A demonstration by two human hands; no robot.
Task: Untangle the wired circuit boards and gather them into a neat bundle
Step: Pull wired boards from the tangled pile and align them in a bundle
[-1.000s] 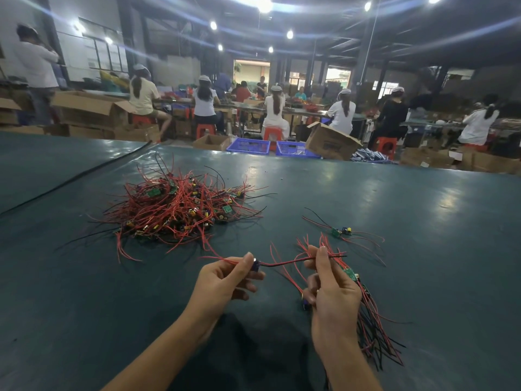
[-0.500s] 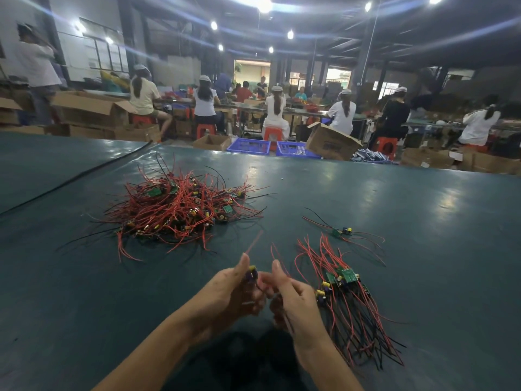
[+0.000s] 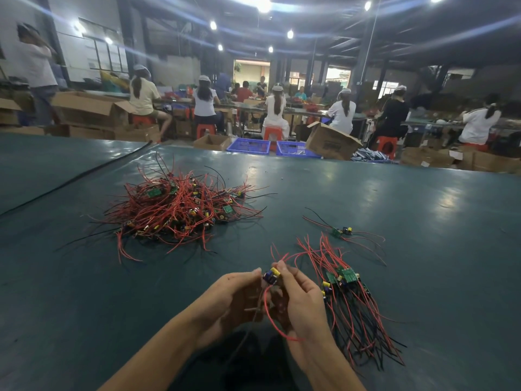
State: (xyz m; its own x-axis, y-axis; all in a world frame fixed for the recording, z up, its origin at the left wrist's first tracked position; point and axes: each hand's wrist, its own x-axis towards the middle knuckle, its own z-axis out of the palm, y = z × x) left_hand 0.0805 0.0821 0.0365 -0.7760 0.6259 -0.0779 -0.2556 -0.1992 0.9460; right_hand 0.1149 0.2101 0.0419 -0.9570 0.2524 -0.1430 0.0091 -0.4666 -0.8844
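My left hand (image 3: 234, 300) and my right hand (image 3: 298, 303) meet near the table's front, both pinching one small wired circuit board (image 3: 271, 276) with blue and yellow parts. Its red wires loop down between my palms. A big tangled pile of red- and black-wired boards (image 3: 180, 210) lies further back on the left. Just right of my right hand lies a straightened bundle of boards (image 3: 349, 303), green boards up, wires fanning toward me. One single wired board (image 3: 342, 231) lies alone beyond the bundle.
The work surface is a dark green table (image 3: 423, 221). A black cable (image 3: 76, 179) runs along its left seam. Beyond the far edge stand cardboard boxes (image 3: 331, 142), blue crates (image 3: 248, 145) and several seated workers at benches.
My right hand let go of the sorted bundle, which now rests on the table, and came left to join my left hand on the single board. The board's wires went from stretched sideways to hanging down.
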